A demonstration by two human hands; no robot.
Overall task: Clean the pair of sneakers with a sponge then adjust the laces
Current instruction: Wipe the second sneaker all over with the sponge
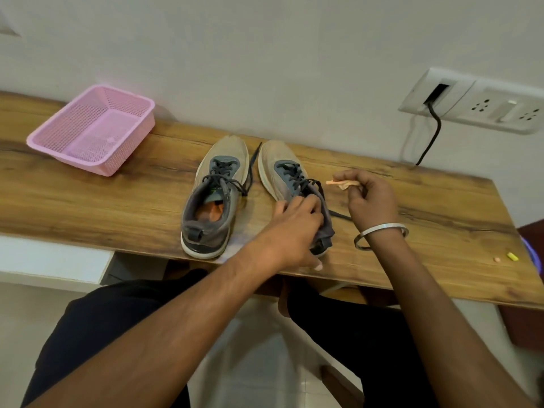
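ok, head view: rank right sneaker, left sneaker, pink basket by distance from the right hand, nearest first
1. right sneaker, just left of the right hand
2. left sneaker, beyond it, mid-table
3. pink basket, far left, by the wall

I see beige-and-grey sneakers (217, 195) with dark laces (223, 175) and an orange insole, a pink perforated basket (94, 128), a brown wood-grain table (117, 201), a pale orange sponge (343, 184), and a silver bangle (381, 232).
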